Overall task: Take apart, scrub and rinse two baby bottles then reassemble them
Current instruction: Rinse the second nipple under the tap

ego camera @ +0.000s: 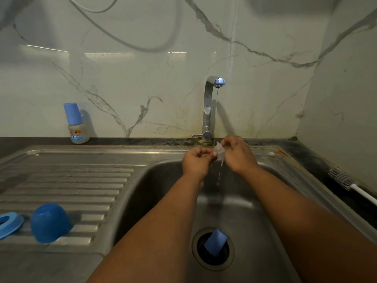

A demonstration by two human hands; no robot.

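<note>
You hold a small clear teat (219,151) under the thin stream of water (216,111) falling from the tap (208,107), above the steel sink (163,180). Your left hand (195,162) pinches one edge of the teat with curled fingers, and your right hand (237,154) pinches the other edge from the far side, so each grip is closed on the teat and both meet just in front of the tap's base. Water drips off the teat into the basin.

A blue piece (216,242) stands tilted in the drain opening (213,249). On the ribbed drainboard (81,180) to your left, a blue cap (50,222) lies on its side, with a blue screw ring (10,223) just beside it. A capped baby bottle (76,123) stands upright on the table against the marble wall. A bottle brush (346,183) lies on the table at your right.
</note>
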